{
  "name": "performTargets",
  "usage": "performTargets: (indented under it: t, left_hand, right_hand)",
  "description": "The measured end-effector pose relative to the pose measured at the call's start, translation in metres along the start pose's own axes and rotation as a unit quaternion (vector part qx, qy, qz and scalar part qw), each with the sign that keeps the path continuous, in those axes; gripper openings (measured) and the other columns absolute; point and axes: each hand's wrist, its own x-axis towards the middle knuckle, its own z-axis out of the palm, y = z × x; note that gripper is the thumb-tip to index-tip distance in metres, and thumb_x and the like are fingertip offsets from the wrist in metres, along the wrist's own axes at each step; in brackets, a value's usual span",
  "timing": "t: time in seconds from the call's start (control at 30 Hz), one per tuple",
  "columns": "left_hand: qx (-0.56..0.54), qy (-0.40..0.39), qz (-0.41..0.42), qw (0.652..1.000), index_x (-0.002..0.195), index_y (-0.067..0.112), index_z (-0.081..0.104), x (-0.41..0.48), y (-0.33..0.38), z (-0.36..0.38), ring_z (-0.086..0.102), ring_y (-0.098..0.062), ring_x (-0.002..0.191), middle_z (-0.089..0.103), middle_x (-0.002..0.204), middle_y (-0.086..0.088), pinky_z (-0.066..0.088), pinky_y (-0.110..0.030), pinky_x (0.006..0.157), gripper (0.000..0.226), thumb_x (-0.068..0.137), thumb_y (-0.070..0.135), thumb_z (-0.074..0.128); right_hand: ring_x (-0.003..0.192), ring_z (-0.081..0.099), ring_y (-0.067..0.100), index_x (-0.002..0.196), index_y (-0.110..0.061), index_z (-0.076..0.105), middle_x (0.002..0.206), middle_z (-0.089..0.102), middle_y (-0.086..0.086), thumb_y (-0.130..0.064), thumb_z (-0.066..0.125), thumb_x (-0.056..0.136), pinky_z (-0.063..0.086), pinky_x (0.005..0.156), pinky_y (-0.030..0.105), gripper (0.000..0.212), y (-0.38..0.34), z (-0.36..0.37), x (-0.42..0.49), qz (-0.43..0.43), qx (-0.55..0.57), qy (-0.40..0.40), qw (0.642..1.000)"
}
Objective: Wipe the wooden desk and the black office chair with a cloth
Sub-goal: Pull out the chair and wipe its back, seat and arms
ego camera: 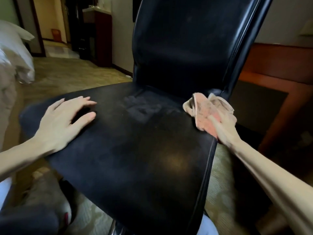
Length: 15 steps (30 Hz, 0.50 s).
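The black office chair (pixel 135 150) fills the middle of the view, its seat facing me and its tall backrest rising behind. My left hand (pixel 62 119) rests on the seat's left side with its fingers spread and straight. My right hand (pixel 223 129), blurred, grips a crumpled pink cloth (pixel 206 111) at the seat's right rear corner, close to the backrest's base. A dull smeared patch shows on the seat near the backrest. The wooden desk (pixel 279 78) stands to the right behind the chair, with a dark mat on its top.
A bed with white bedding (pixel 15 53) stands at the far left. Patterned carpet (pixel 67 75) covers the floor. A dark wooden cabinet (pixel 100 36) and a doorway lie at the back left. My knees show at the bottom left.
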Motion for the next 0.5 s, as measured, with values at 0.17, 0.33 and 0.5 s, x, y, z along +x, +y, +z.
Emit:
performTargets:
  t: [0.17, 0.33, 0.5]
  left_hand:
    - [0.002, 0.007, 0.012, 1.0, 0.134, 0.04, 0.054, -0.001, 0.003, 0.002, 0.035, -0.011, 0.15, 0.053, 0.153, 0.004, 0.017, -0.041, 0.124, 0.063, 0.087, 0.073, 0.028]
    - [-0.011, 0.003, -0.001, 1.0, 0.14, 0.024, 0.06, 0.0, 0.006, 0.001, 0.035, -0.015, 0.151, 0.051, 0.155, 0.0, 0.016, -0.042, 0.125, 0.084, 0.081, 0.074, 0.027]
    - [-0.021, 0.0, 0.001, 1.0, 0.14, 0.016, 0.06, -0.004, -0.002, -0.004, 0.035, -0.024, 0.151, 0.05, 0.155, -0.009, 0.021, -0.05, 0.125, 0.084, 0.083, 0.07, 0.03]
  right_hand:
    - [0.144, 0.036, 0.025, 0.144, -0.018, 0.054, 0.15, 0.049, 0.007, -0.057, 0.024, 0.077, 0.032, 0.115, 0.053, 0.083, -0.062, 0.005, -0.077, 0.002, -0.06, -0.029, 0.998]
    - [0.136, 0.034, 0.01, 0.136, -0.048, 0.046, 0.137, 0.048, -0.018, -0.057, 0.028, 0.07, 0.023, 0.113, 0.058, 0.069, -0.146, 0.016, -0.151, -0.107, -0.094, -0.091, 0.986]
    - [0.153, 0.014, 0.015, 0.147, -0.056, 0.021, 0.161, 0.023, -0.014, -0.082, 0.037, 0.072, 0.022, 0.116, 0.065, 0.081, -0.155, 0.012, -0.134, -0.149, -0.157, -0.109, 0.97]
